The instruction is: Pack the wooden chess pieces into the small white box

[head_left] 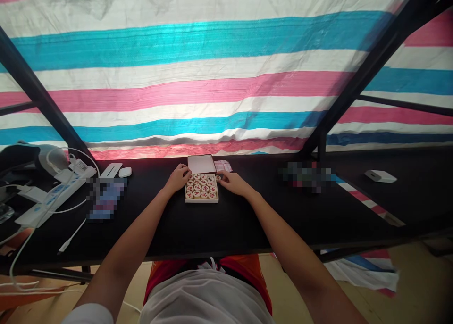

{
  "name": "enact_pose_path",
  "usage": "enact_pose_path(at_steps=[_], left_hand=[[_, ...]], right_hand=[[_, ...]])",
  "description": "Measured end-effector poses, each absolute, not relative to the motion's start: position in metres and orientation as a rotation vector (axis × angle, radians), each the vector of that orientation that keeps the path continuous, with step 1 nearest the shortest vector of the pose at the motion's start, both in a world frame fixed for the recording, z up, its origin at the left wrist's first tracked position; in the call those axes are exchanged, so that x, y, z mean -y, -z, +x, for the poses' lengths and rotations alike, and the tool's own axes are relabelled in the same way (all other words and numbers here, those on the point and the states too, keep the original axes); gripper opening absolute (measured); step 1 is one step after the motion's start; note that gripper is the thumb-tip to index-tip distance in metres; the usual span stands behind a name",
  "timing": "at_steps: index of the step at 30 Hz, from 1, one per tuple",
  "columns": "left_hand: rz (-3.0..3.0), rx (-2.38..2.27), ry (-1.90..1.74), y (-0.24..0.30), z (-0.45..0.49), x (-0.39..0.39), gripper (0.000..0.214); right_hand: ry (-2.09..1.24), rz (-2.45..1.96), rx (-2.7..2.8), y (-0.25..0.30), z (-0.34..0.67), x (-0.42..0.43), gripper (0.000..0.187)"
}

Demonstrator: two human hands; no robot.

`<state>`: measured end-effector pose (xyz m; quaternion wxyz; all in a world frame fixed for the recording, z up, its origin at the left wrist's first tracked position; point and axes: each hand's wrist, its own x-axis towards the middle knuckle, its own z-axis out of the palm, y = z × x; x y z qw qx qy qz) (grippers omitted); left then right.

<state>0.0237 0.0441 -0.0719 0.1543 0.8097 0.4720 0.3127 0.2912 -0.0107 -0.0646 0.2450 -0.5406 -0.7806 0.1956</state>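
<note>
A small tray point(201, 201) filled with several round wooden chess pieces point(201, 187) lies on the black table point(226, 220) straight ahead. My left hand point(178, 177) rests at the tray's far left corner with its fingers curled against the edge. On the other side my right hand point(230, 180) touches the far right corner, fingers bent toward the pieces. Just behind the tray lies its flat lid point(201, 164), with a small pink-printed sheet point(223, 166) beside it.
At the left stand a white power strip point(53, 194) with cables, a white mouse point(125, 171) and a dark bag point(17, 159). A white box point(380, 176) sits far right. Black frame bars point(354, 86) and a striped tarp point(212, 78) rise behind.
</note>
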Motion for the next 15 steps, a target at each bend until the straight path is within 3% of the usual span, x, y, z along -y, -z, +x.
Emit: enact_pose_path(at_steps=[15], left_hand=[[2.358, -1.342, -0.914, 0.077, 0.023, -0.051, 0.024]], right_hand=[[-0.437, -1.337, 2.106, 0.054, 0.287, 0.017, 0.029]])
